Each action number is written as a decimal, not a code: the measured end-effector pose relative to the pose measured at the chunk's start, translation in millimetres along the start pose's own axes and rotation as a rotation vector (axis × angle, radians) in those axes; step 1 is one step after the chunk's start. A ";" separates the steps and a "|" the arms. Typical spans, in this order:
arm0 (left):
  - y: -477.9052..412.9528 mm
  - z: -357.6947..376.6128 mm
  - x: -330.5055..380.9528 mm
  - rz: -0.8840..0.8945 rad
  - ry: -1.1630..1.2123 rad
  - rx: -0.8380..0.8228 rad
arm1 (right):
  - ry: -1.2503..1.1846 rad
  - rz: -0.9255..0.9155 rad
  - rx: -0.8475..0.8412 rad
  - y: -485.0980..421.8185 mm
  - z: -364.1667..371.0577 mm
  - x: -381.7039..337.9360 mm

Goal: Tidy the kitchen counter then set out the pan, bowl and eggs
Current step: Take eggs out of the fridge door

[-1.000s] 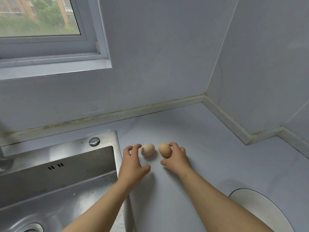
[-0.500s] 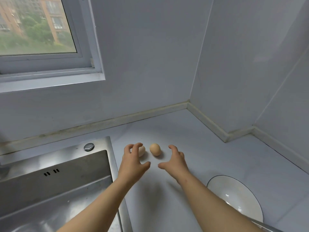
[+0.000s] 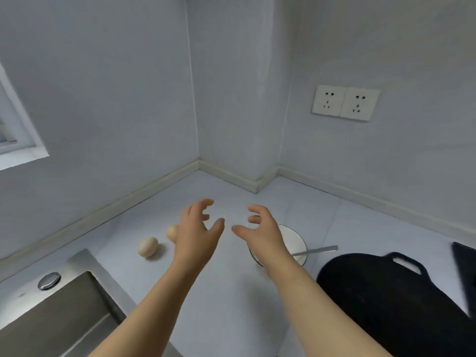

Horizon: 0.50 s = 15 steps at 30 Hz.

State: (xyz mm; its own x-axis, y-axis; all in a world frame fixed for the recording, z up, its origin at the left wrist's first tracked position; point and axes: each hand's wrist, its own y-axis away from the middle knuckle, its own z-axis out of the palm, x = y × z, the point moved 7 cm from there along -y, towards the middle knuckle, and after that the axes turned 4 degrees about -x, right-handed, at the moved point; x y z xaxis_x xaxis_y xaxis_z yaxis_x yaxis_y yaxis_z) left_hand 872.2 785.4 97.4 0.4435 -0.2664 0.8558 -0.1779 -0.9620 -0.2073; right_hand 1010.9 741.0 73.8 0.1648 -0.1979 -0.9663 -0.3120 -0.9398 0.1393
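Two eggs lie on the pale counter. The paler egg (image 3: 147,247) is in full view; the browner egg (image 3: 171,231) is half hidden behind my left hand (image 3: 197,229). Both hands hover above the counter with fingers spread and loosely curled, holding nothing. My right hand (image 3: 260,231) is in front of a white bowl (image 3: 296,243), which has a metal utensil (image 3: 316,251) resting in it. A black pan (image 3: 386,300) with a looped handle sits at the right.
A steel sink (image 3: 51,323) with a round button fills the lower left. Walls form a corner behind the counter, with a double socket (image 3: 345,103) on the right wall. A dark object (image 3: 465,274) shows at the right edge.
Both hands let go of the eggs, lifted and moved right. The camera turned right, bringing the bowl, pan and socket into view.
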 end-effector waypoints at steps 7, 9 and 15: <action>45.5 80.0 139.0 0.237 0.232 -0.233 | -0.117 -0.097 0.453 97.9 -146.4 -22.7; 70.1 108.0 178.4 0.297 0.293 -0.319 | -0.123 -0.126 0.574 136.5 -188.4 -23.5; 188.0 196.0 304.7 0.515 0.406 -0.580 | -0.065 -0.170 0.944 293.4 -317.4 -18.4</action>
State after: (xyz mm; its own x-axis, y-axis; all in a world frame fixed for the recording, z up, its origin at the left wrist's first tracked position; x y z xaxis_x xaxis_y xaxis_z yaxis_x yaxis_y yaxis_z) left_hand 1146.1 511.6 226.3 -0.1430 -0.5112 0.8475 -0.7377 -0.5158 -0.4356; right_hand 1213.4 380.5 201.2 0.2338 -0.0368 -0.9716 -0.9182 -0.3370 -0.2082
